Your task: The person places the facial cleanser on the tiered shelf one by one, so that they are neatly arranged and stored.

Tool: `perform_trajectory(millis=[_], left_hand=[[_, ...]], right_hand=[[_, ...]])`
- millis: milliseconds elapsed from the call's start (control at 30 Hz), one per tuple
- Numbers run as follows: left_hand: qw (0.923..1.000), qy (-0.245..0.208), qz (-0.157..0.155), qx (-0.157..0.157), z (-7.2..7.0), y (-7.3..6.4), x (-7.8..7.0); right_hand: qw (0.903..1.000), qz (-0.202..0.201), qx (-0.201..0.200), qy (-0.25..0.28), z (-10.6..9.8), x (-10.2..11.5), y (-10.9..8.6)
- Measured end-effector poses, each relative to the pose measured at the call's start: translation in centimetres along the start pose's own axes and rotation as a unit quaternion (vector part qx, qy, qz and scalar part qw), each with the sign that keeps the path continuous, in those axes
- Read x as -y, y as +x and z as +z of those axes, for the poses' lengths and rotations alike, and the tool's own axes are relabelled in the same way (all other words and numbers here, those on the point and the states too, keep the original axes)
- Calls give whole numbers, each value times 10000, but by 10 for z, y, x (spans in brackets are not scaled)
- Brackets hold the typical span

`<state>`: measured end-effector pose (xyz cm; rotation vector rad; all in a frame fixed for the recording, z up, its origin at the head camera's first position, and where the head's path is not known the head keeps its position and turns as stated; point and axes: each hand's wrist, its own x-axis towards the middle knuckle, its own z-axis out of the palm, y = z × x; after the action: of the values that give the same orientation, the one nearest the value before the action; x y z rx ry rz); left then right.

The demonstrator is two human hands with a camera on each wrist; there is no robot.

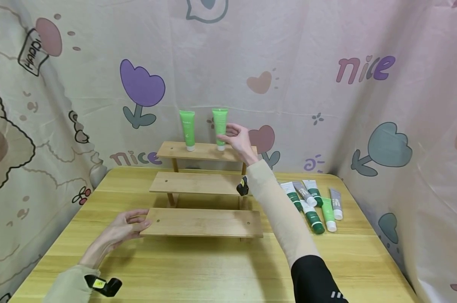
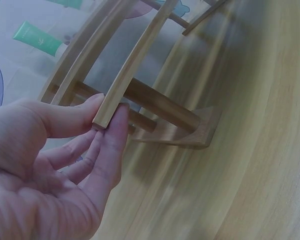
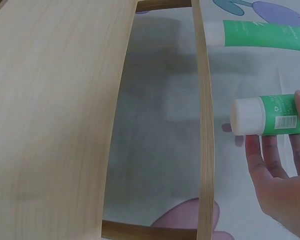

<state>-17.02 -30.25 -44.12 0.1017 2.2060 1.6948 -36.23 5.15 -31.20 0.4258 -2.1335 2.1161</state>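
A three-tier wooden display stand [image 1: 201, 223] stands on the table. My left hand [image 1: 124, 229] pinches the left end of its lowest board between thumb and fingers; the left wrist view shows the grip on the board's edge [image 2: 135, 60]. At the top tier my right hand [image 1: 237, 141] holds a light-green squeeze tube [image 1: 220, 126] upright, white cap down. Its cap [image 3: 247, 116] is close over the top board in the head view. A matching green tube [image 1: 188, 129] stands cap-down on the same board, to the left.
On the table [image 1: 175, 273] right of the stand lies a group of several tubes: white-and-dark-green ones [image 1: 312, 216], grey ones [image 1: 336, 204] and a light-green one [image 1: 328, 214]. A patterned curtain [image 1: 296, 42] hangs behind and at both sides.
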Motion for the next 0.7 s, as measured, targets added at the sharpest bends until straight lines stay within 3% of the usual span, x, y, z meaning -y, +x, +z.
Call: perform_trajectory(millis=[700], left_hand=[[10000, -34, 27, 19, 0, 0, 0]], right_hand=[[9996, 45, -243, 108, 23, -12, 9]])
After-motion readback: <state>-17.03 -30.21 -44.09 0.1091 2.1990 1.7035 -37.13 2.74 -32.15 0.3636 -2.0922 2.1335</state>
